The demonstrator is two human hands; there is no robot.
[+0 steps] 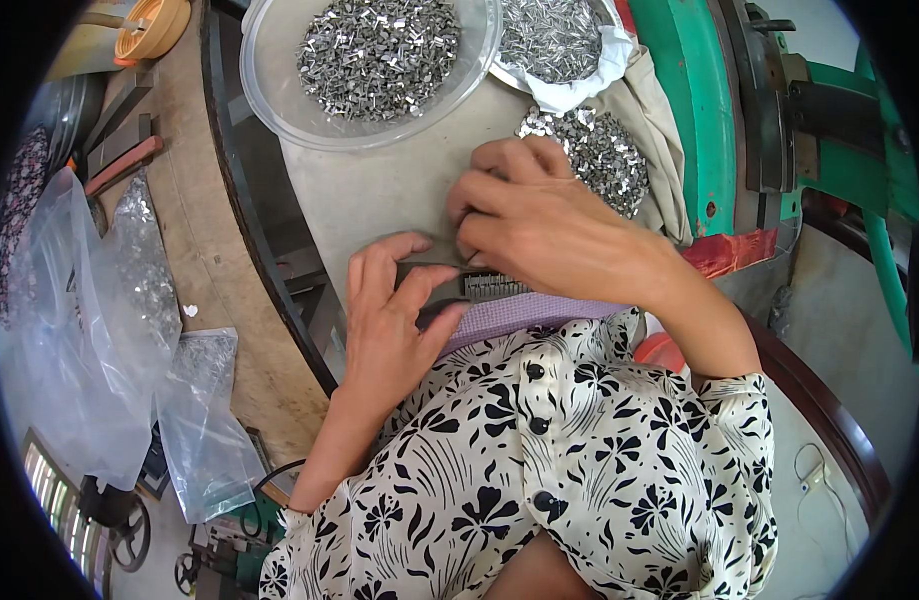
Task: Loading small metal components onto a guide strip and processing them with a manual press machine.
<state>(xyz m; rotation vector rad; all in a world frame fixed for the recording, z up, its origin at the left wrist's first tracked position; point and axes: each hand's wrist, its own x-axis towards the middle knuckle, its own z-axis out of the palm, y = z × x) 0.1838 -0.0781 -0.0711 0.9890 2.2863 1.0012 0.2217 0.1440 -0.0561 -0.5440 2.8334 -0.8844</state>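
At centre frame our left hand grips the dark holder steady so our right hand, fingers pinched, seats clips in a row.

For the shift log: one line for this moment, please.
left hand: steadies dark holder | right hand: at row of metal pieces | clear bowl: full

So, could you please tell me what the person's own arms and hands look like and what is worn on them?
Both hands are bare: the left hand and right hand show no gloves, rings or watch. The forearms are uncovered. Short sleeves of a cream blouse with black flower print end near the elbows.
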